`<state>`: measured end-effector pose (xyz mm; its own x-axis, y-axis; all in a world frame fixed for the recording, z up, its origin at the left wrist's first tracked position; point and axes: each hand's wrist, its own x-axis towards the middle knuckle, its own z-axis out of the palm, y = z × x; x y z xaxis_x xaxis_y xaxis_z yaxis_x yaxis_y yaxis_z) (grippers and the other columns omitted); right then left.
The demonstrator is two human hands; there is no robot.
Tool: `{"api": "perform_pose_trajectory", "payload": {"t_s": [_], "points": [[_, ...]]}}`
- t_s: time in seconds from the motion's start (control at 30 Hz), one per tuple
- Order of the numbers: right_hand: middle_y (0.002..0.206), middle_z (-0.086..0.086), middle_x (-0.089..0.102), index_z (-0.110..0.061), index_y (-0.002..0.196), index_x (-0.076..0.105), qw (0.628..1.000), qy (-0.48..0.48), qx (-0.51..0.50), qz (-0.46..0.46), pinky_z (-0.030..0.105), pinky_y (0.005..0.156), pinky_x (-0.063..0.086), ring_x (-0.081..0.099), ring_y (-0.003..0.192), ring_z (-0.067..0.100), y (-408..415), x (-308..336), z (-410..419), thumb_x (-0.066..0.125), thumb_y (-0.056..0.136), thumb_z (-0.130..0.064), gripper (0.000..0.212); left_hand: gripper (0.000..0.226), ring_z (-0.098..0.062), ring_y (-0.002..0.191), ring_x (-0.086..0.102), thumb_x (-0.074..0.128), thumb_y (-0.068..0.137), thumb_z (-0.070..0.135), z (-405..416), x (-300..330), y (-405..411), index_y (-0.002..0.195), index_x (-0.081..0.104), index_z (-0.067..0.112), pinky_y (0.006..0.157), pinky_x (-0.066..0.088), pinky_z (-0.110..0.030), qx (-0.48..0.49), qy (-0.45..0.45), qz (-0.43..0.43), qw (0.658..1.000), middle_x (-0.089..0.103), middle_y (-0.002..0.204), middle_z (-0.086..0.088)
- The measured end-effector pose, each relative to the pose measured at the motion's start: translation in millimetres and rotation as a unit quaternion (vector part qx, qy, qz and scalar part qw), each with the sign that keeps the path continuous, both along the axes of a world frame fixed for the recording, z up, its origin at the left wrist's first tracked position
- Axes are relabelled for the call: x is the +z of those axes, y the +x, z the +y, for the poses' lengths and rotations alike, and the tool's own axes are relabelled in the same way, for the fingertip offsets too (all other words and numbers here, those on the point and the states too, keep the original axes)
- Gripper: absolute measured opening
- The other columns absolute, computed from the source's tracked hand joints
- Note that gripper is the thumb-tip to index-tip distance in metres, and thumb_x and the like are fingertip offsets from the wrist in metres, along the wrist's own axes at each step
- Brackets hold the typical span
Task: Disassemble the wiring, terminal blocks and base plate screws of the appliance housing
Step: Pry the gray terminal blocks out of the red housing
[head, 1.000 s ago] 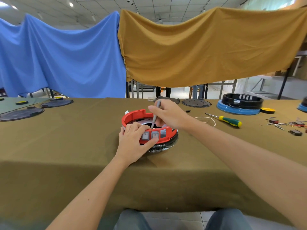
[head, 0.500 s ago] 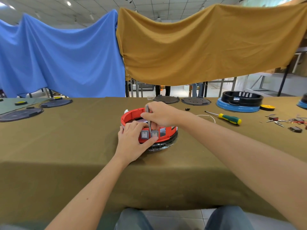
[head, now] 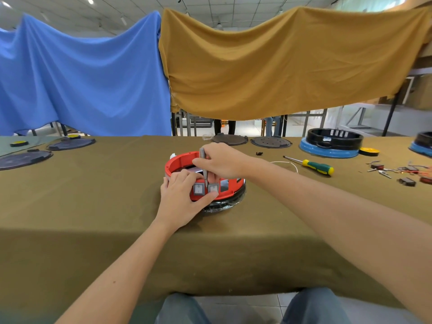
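Olive-draped table [head: 93,218] carries the red housing [head: 180,161] at centre. Left hand [head: 181,197] grips its near wall beside the grey switches [head: 198,189]. Right hand [head: 221,161] pinches a slim grey tool [head: 203,164] upright just inside that wall. Risk: tool slips, jabbing left fingers [head: 187,175].

Housing [head: 184,160] mid-table [head: 93,206]; screwdriver [head: 313,164] to its right, loose parts [head: 397,174] further right, discs [head: 250,140] behind

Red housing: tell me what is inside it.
Inside the red housing only a pale flat panel and dark gaps show. The right hand with its grey tool and the left hand cover the rest.
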<state>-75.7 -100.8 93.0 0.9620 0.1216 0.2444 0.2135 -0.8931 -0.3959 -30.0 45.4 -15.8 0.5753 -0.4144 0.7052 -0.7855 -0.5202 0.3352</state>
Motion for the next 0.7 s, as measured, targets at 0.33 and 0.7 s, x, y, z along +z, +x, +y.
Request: {"api": "perform_pose_trajectory", "payload": {"t_s": [0.33,0.7], "points": [[0.064,0.002,0.072,-0.014,0.08,0.049,1.0,-0.01,0.026,-0.013,0.024,0.059,0.054,0.069,0.059,0.014,-5,0,-1,0.047,0.104,-0.029,0.028,0.051,-0.011,0.111,0.042,0.06,0.082,0.063,1,2,-2,0.116,0.059,0.024,0.105,0.033,-0.058,0.0,0.01,0.007,1.0,0.05,0.108,0.015],[0.052,0.005,0.067,-0.007,0.062,0.058,0.996,-0.062,0.006,0.071,0.035,0.063,0.06,0.067,0.05,0.018,14,13,10,0.046,0.097,-0.016,0.039,0.051,-0.012,0.11,0.043,0.059,0.081,0.066,0,3,-3,0.111,0.06,0.025,0.104,0.035,-0.057,-0.003,0.004,0.015,1.0,0.053,0.108,0.014]]}}
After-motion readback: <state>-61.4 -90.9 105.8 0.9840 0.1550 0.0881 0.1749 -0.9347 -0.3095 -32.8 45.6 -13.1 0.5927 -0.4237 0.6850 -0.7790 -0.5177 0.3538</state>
